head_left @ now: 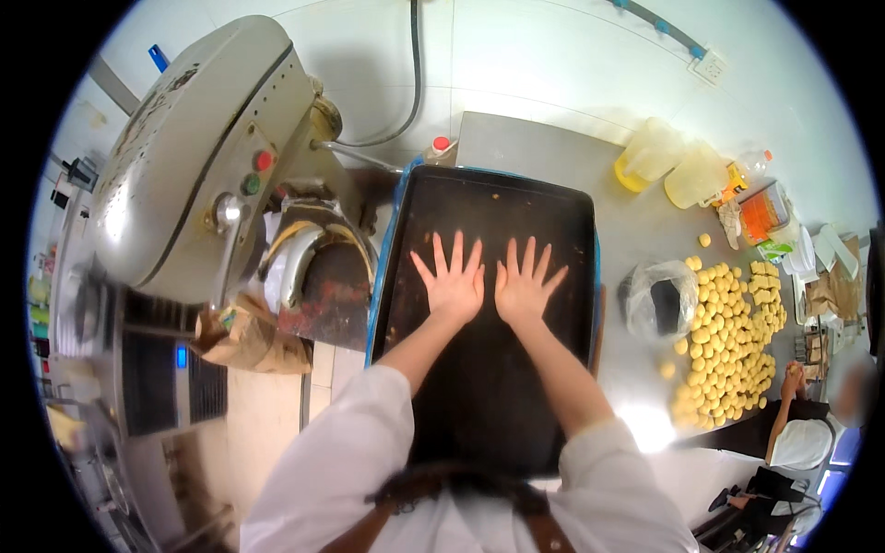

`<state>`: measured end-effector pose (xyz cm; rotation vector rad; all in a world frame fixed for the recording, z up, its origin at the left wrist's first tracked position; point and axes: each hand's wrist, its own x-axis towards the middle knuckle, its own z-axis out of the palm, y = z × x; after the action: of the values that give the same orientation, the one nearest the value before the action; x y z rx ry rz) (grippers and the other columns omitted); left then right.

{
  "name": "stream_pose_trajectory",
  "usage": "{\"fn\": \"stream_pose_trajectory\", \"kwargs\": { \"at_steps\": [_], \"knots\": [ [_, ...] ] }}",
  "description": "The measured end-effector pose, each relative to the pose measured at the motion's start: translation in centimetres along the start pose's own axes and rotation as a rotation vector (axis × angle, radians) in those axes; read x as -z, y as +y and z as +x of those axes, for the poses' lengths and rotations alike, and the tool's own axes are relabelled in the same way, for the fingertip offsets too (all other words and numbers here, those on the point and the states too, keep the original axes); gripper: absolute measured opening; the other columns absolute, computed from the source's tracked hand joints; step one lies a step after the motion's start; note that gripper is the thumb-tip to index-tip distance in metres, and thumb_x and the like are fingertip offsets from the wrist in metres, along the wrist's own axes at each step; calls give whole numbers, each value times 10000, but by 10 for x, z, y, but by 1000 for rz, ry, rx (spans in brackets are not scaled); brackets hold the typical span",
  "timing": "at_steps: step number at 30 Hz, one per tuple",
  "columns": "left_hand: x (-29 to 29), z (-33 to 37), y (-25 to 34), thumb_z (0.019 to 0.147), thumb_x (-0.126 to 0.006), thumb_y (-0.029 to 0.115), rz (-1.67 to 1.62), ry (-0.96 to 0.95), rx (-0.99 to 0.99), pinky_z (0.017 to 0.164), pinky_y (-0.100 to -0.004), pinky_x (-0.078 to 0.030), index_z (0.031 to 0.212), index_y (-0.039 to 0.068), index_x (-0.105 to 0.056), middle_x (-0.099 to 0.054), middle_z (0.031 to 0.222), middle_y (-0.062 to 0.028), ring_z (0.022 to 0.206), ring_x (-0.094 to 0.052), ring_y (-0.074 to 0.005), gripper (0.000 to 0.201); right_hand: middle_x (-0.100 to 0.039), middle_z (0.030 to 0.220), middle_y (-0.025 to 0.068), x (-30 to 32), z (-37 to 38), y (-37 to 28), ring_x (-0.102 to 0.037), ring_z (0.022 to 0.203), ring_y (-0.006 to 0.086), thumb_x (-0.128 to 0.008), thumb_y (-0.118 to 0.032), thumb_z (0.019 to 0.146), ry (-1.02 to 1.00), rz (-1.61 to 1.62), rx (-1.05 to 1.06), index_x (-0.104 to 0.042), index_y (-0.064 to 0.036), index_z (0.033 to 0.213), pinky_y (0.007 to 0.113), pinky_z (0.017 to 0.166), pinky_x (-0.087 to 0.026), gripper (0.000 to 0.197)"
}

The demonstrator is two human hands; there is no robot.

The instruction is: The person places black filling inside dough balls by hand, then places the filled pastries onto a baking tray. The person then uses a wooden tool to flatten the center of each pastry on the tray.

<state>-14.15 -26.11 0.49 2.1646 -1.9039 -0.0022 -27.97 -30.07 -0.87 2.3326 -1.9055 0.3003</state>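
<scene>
A large dark baking tray (pixel 498 387) with a raised rim lies in front of me, a blue edge showing along its sides. Over its middle, my left hand (pixel 454 288) is spread palm down with the fingers apart and nothing in it. Beside it, my right hand (pixel 525 288) is spread the same way, also holding nothing. The two thumbs are close together with a narrow gap between them. Both hands look flat against the tray's dark surface. A few small specks show near the tray's far edge.
At the left stands a big mixer (pixel 198 166), with a brown paper bag (pixel 253 341) below it. On the metal table (pixel 535 138) to the right are many yellow dough balls (pixel 724 346), a clear plastic bag (pixel 645 313) and yellowish jugs (pixel 693 175). Another person (pixel 802 442) works at far right.
</scene>
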Motion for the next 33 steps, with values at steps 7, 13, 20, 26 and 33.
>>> {"fn": "stream_pose_trajectory", "kwargs": {
  "at_steps": [7,13,20,26,33],
  "knots": [
    [-14,-7,-27,1019,-424,501,30,81,-19,1192,-672,-28,1530,288,-426,-292,1642,-71,1541,-160,-321,553,-257,1648,120,15,-5,22,-138,1541,359,-392,-535,1015,-79,92,97,-395,-194,1541,674,1191,-22,627],
    [4,-17,-44,1027,-388,485,26,53,-46,1231,-584,1,1551,249,-389,-255,1647,-107,1543,-107,-349,574,-205,1666,109,32,-30,56,-100,1551,328,-400,-612,990,-103,17,76,-342,-210,1571,638,1210,-24,709],
    [26,-9,-82,1024,-470,497,-478,-281,-51,1228,-539,-138,1459,153,-525,-470,1513,-180,1476,-303,-369,557,-327,1590,179,64,-22,66,-221,1498,372,-466,-577,987,-206,319,108,-431,-110,1503,541,1217,-149,697],
    [149,-168,-117,961,-649,334,-659,91,142,689,-418,-539,959,53,-692,-708,832,-173,795,-698,-355,284,-719,905,174,161,-147,134,-693,850,321,-668,-398,953,-49,614,-264,-707,-11,997,424,758,-539,391],
    [124,-303,-138,924,-641,478,-408,-255,201,588,-471,-500,693,50,-632,-665,680,-169,668,-654,-398,486,-661,700,171,142,-312,153,-640,658,365,-642,-523,935,-397,422,-237,-642,-43,793,469,619,-497,501]
  ]
}}
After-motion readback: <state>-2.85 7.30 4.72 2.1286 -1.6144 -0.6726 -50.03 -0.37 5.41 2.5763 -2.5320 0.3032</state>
